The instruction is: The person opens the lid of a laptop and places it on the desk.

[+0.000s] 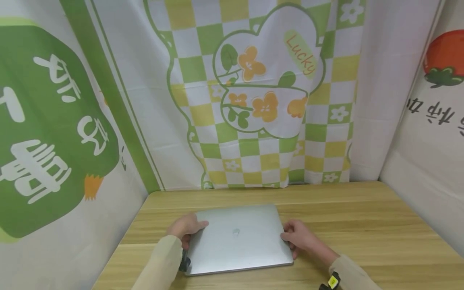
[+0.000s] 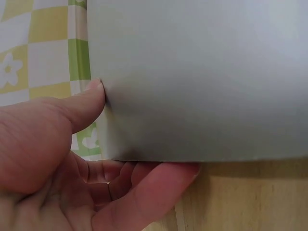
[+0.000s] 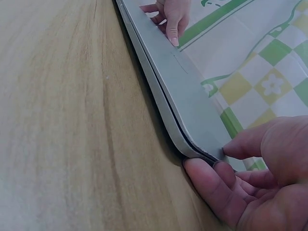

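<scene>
A closed silver laptop (image 1: 239,241) lies lid up between both hands, a small logo at the middle of its lid. At its left side the left hand (image 1: 186,226) grips the edge, thumb on top of the lid. The left wrist view shows that thumb on the silver lid (image 2: 202,82) and the other fingers beneath the edge. On the opposite side the right hand (image 1: 298,237) holds the right edge. In the right wrist view, the thumb of the right hand (image 3: 255,168) rests on the lid near a rounded corner, with fingers under the base.
The laptop is over a wooden table (image 1: 362,225). Behind the table hangs a checkered green and yellow cloth (image 1: 261,153), with printed white cloths (image 1: 427,161) at either side. Both wrists carry black straps; a yellow tag (image 1: 333,280) shows on the right one.
</scene>
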Action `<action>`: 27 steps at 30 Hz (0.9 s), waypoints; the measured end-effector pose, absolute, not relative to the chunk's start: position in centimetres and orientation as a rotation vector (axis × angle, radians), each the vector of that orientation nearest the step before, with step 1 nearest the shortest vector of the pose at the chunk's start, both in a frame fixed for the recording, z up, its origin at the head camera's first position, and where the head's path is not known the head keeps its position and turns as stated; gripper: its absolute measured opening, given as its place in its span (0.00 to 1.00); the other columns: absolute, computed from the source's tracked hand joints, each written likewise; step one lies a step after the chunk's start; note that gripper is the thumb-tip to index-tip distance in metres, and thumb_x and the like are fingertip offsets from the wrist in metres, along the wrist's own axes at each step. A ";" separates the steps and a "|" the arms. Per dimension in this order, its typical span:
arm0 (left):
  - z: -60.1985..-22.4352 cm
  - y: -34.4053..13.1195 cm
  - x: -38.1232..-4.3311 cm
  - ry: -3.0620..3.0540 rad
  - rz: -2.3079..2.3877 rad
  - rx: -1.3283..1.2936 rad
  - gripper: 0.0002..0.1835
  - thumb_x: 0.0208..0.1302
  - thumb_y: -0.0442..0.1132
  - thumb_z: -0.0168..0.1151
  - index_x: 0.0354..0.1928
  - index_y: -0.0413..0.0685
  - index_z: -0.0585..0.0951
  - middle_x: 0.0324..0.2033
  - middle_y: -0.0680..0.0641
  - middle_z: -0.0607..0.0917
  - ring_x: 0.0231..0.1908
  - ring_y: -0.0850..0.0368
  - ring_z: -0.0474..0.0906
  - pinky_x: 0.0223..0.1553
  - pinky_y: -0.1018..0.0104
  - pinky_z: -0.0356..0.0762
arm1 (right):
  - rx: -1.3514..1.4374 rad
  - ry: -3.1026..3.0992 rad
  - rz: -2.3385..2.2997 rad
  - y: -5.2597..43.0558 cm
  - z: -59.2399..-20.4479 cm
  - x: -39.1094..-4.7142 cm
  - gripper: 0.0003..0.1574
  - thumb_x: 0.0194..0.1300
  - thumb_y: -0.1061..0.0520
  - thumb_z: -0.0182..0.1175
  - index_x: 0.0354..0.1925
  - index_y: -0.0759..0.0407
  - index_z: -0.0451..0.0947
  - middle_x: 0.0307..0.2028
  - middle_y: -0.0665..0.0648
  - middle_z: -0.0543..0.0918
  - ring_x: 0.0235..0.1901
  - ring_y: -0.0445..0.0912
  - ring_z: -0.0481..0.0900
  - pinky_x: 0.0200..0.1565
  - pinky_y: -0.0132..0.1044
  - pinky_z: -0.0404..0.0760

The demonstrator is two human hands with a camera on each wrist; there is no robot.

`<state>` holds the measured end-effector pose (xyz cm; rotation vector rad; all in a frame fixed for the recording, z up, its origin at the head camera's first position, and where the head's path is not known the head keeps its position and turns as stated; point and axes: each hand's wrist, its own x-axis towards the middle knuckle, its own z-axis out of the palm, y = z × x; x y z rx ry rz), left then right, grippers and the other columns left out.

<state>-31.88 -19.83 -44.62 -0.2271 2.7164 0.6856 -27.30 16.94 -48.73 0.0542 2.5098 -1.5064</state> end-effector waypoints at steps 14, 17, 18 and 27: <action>-44.7 -18.9 -31.8 2.713 0.719 -0.221 0.27 0.69 0.56 0.58 0.43 0.34 0.74 0.20 0.39 0.78 0.16 0.46 0.81 0.16 0.58 0.81 | 0.083 2.511 -1.509 18.0 -48.9 -26.9 0.15 0.61 0.64 0.63 0.46 0.67 0.75 0.23 0.58 0.74 0.20 0.47 0.74 0.17 0.43 0.82; -45.1 -18.7 -32.0 2.711 0.738 -0.231 0.27 0.68 0.56 0.59 0.44 0.34 0.74 0.22 0.38 0.79 0.17 0.46 0.81 0.16 0.58 0.81 | 0.079 2.511 -1.512 18.2 -48.9 -26.7 0.14 0.61 0.64 0.63 0.46 0.66 0.75 0.22 0.58 0.74 0.20 0.47 0.74 0.17 0.43 0.82; -45.2 -18.7 -31.9 2.709 0.754 -0.235 0.27 0.68 0.56 0.59 0.43 0.34 0.74 0.22 0.38 0.79 0.17 0.46 0.81 0.16 0.58 0.81 | 0.083 2.513 -1.507 18.3 -48.9 -26.6 0.14 0.61 0.64 0.63 0.45 0.66 0.75 0.22 0.58 0.74 0.20 0.47 0.74 0.17 0.43 0.82; -45.0 -17.9 -31.6 2.731 0.704 -0.194 0.26 0.68 0.57 0.59 0.41 0.34 0.75 0.20 0.38 0.80 0.15 0.48 0.81 0.14 0.61 0.80 | 0.053 2.486 -1.519 19.2 -49.0 -26.1 0.14 0.61 0.64 0.62 0.45 0.67 0.74 0.24 0.58 0.74 0.21 0.47 0.74 0.17 0.43 0.82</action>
